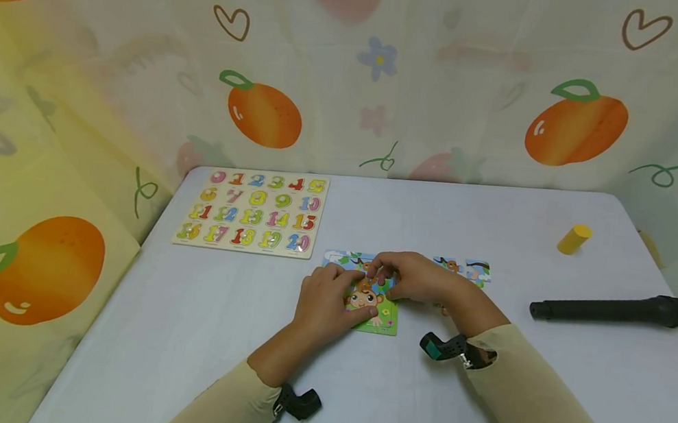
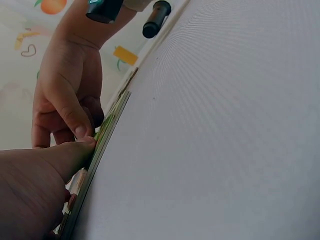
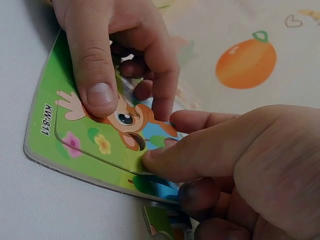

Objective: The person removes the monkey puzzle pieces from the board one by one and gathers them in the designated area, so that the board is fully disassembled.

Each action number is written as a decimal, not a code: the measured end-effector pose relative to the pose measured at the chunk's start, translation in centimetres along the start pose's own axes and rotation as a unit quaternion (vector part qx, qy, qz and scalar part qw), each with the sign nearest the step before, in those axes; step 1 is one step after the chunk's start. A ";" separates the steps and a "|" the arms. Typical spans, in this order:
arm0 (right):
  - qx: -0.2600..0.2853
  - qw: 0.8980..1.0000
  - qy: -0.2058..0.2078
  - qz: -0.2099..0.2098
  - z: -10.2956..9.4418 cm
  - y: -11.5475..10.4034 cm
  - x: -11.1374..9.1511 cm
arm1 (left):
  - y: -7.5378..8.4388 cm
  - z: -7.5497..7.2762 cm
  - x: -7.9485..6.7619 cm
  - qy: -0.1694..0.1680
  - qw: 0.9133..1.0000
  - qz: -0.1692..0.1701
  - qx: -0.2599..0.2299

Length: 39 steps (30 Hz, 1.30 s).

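A small jigsaw puzzle board (image 1: 389,325) with a cartoon monkey lies on the white table. My left hand (image 1: 323,301) rests over its left side, the thumb (image 3: 101,95) pressing on the picture beside the monkey's eye. From the right, my right hand (image 1: 421,277) reaches over the upper part of the board. Its thumb and index finger pinch a green-and-blue puzzle piece (image 3: 156,142) close by the monkey's ear, partly hidden by these fingers. Another loose piece (image 3: 156,222) lies just off the board's edge, below my right hand in the right wrist view.
Loose puzzle pieces (image 1: 476,273) lie beyond my right forearm. A number board (image 1: 262,190) sits at the back left. At the right are a black microphone (image 1: 614,311) and a yellow cylinder (image 1: 573,240). A printed curtain (image 1: 448,113) hangs behind the table.
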State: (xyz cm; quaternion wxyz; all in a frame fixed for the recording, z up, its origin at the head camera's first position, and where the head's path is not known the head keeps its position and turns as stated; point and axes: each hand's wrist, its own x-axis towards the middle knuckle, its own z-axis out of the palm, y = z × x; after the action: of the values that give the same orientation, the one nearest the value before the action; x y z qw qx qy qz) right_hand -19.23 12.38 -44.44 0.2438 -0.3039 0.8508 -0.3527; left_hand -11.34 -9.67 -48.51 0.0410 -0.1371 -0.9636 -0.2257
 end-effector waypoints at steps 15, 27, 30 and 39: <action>0.070 0.997 0.040 -0.007 -0.1 0.7 -1.0 | 0.0 0.2 0.1 -0.001 1.000 0.001 0.009; 0.100 0.993 0.058 0.018 -1.6 1.5 -3.7 | 0.1 0.0 0.0 -0.002 1.000 -0.002 0.007; 0.104 0.992 0.066 0.030 -2.0 2.0 -4.7 | 0.1 0.1 0.0 0.000 1.000 -0.002 0.003; 0.105 0.989 0.090 0.060 -3.0 4.0 -7.5 | -0.1 0.3 0.1 -0.003 1.000 0.004 0.010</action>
State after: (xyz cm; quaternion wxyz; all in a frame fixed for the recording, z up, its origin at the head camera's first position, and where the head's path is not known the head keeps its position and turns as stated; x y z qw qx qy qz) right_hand -17.26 21.18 -44.06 0.2174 -0.1917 0.8445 -0.4503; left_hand -11.43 -9.63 -48.81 0.0399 -0.1415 -0.9653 -0.2158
